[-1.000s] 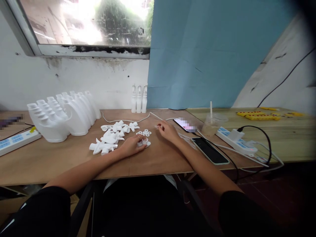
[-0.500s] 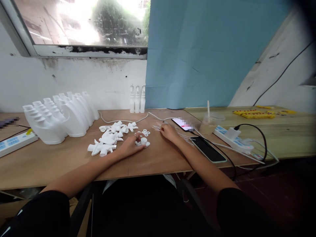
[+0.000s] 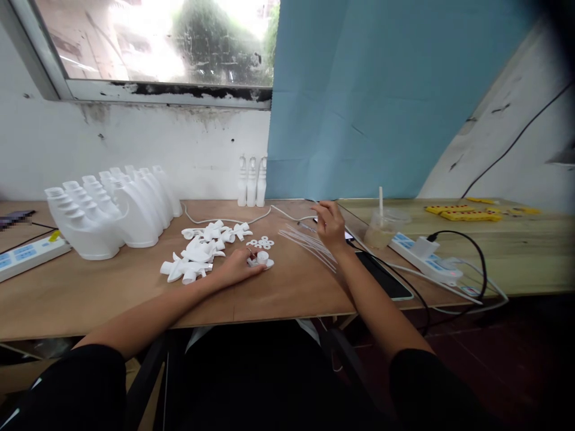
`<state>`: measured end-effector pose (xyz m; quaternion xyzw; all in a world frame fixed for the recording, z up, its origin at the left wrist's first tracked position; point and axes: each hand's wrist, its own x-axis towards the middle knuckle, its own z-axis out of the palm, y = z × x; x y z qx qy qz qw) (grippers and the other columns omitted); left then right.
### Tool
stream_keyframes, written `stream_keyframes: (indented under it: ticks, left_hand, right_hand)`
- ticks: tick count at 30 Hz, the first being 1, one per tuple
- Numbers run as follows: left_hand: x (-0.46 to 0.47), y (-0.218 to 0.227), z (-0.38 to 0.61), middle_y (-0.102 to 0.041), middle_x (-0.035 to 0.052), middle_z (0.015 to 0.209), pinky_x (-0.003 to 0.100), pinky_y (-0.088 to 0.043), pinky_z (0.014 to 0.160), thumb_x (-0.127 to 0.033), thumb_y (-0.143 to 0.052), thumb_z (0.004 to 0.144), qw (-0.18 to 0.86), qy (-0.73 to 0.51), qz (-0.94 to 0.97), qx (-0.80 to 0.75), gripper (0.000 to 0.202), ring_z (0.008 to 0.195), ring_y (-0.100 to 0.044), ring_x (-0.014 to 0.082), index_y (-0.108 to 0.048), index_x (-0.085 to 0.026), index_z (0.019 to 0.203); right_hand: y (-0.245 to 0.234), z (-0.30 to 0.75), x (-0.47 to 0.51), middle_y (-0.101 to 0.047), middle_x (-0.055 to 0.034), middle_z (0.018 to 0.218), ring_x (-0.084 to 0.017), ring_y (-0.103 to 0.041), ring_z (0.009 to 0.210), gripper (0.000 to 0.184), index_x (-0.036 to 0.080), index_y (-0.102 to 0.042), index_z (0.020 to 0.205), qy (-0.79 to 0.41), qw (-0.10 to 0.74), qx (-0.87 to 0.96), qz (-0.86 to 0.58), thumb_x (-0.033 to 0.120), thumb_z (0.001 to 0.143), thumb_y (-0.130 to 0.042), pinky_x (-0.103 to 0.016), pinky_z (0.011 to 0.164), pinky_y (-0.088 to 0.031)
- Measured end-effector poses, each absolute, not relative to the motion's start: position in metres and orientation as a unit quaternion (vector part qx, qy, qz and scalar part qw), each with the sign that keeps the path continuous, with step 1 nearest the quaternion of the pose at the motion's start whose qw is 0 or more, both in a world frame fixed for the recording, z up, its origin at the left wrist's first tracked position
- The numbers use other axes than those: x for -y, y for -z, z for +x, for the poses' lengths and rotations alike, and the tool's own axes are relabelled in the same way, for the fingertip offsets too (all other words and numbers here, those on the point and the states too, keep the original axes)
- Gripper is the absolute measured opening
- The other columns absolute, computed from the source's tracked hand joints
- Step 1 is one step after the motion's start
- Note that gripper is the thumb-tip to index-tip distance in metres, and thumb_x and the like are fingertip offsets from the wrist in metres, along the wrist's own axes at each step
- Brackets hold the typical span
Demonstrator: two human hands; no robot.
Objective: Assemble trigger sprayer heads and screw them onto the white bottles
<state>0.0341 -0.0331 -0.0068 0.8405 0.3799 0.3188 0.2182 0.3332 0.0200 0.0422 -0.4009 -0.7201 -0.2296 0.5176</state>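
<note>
My left hand (image 3: 242, 266) is closed around a white trigger-sprayer head (image 3: 262, 259) resting low over the table. Just beyond it lie several small white rings (image 3: 261, 243). To its left is a pile of white sprayer heads (image 3: 195, 252). My right hand (image 3: 331, 226) is raised over the lit phone (image 3: 348, 235), covering most of its screen; its fingers are apart and nothing shows in them. Thin clear tubes (image 3: 309, 244) lie on the table between my two hands.
Large white bottles (image 3: 144, 206) stand in rows at the left, beside a power strip (image 3: 33, 257). Three slim white bottles (image 3: 252, 182) stand by the wall. On the right are a dark phone (image 3: 384, 276), a cup with a straw (image 3: 380, 230), a second power strip (image 3: 424, 257) with cables, and yellow pieces (image 3: 469, 212).
My right hand has lifted off the ends of the tubes and moved right, over the lit phone, its fingers now spread. The left hand stays on the sprayer head.
</note>
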Motion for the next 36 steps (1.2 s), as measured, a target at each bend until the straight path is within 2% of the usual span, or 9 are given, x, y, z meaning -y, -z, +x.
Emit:
stream_keyframes:
  ticks: [3,6,9,11,14,17,22,28,36]
  left_hand:
    - [0.033,0.006,0.034,-0.069,0.0055,0.097,0.032,-0.048,0.079,-0.047,-0.066,0.079,0.218,-0.314,0.841,-0.382,0.040,0.087,-0.063,0.0219,-0.067,-0.019,0.107]
    - [0.035,0.005,0.035,-0.069,0.0059,0.100,0.031,-0.048,0.082,-0.046,-0.066,0.079,0.219,-0.314,0.842,-0.381,0.041,0.089,-0.063,0.0221,-0.067,-0.019,0.110]
    - [0.036,0.002,0.035,-0.069,0.0048,0.099,0.030,-0.048,0.081,-0.045,-0.065,0.080,0.216,-0.310,0.843,-0.383,0.040,0.088,-0.063,0.0213,-0.067,-0.019,0.111]
    - [0.038,0.000,0.035,-0.070,0.0034,0.094,0.029,-0.048,0.078,-0.046,-0.064,0.080,0.217,-0.298,0.847,-0.383,0.038,0.085,-0.063,0.0206,-0.068,-0.019,0.107]
    - [0.039,-0.003,0.035,-0.070,0.0021,0.090,0.027,-0.047,0.076,-0.047,-0.062,0.081,0.226,-0.289,0.848,-0.383,0.037,0.083,-0.063,0.0199,-0.069,-0.019,0.104]
    - [0.041,-0.005,0.035,-0.070,0.0024,0.091,0.027,-0.047,0.076,-0.047,-0.061,0.082,0.225,-0.289,0.848,-0.384,0.037,0.083,-0.062,0.0199,-0.069,-0.018,0.104]
    - [0.041,-0.005,0.035,-0.069,0.0015,0.086,0.026,-0.045,0.071,-0.044,-0.061,0.082,0.226,-0.284,0.853,-0.376,0.036,0.079,-0.061,0.0188,-0.069,-0.019,0.106]
    - [0.040,-0.005,0.035,-0.068,0.0014,0.085,0.026,-0.044,0.071,-0.042,-0.062,0.083,0.227,-0.278,0.856,-0.372,0.037,0.076,-0.060,0.0176,-0.068,-0.019,0.111]
    - [0.039,-0.003,0.035,-0.068,0.0018,0.085,0.026,-0.045,0.073,-0.044,-0.063,0.082,0.223,-0.281,0.855,-0.375,0.039,0.076,-0.061,0.0175,-0.068,-0.019,0.111]
  right_hand:
    - [-0.054,0.333,-0.013,-0.060,-0.0120,0.109,-0.024,-0.061,0.101,0.037,0.022,-0.065,0.115,0.226,0.597,0.675,-0.370,0.025,0.096,-0.034,-0.043,0.091,-0.049]
    - [-0.061,0.330,-0.016,-0.059,-0.0126,0.115,-0.021,-0.063,0.096,0.039,0.020,-0.057,0.127,0.164,0.712,0.590,-0.343,0.030,0.096,-0.035,-0.043,0.089,-0.051]
    - [-0.055,0.327,-0.027,-0.065,-0.0106,0.103,-0.019,-0.065,0.087,0.038,0.017,-0.059,0.121,0.049,0.766,0.532,-0.357,0.039,0.092,-0.048,-0.039,0.085,-0.052]
    - [-0.046,0.324,-0.032,-0.067,-0.0072,0.087,-0.018,-0.065,0.079,0.039,0.016,-0.064,0.112,-0.042,0.756,0.526,-0.387,0.046,0.087,-0.055,-0.037,0.080,-0.053]
    - [-0.034,0.310,-0.028,-0.063,-0.0015,0.069,-0.013,-0.058,0.061,0.040,0.016,-0.069,0.101,-0.173,0.699,0.556,-0.414,0.051,0.084,-0.059,-0.029,0.065,-0.052]
    - [-0.027,0.287,-0.016,-0.059,0.0002,0.066,-0.010,-0.052,0.053,0.037,0.017,-0.071,0.091,-0.275,0.624,0.613,-0.398,0.052,0.080,-0.064,-0.023,0.051,-0.046]
    - [-0.016,0.250,0.004,-0.061,-0.0008,0.063,-0.012,-0.057,0.053,0.038,0.017,-0.067,0.079,-0.432,0.500,0.673,-0.332,0.055,0.077,-0.067,-0.023,0.044,-0.043]
    - [-0.007,0.234,0.012,-0.057,0.0019,0.058,-0.010,-0.049,0.049,0.041,0.018,-0.058,0.069,-0.436,0.458,0.704,-0.324,0.058,0.073,-0.069,-0.023,0.043,-0.035]
    - [-0.005,0.231,0.013,-0.054,0.0029,0.061,-0.010,-0.047,0.055,0.041,0.018,-0.058,0.072,-0.397,0.477,0.716,-0.321,0.058,0.076,-0.066,-0.024,0.053,-0.037]
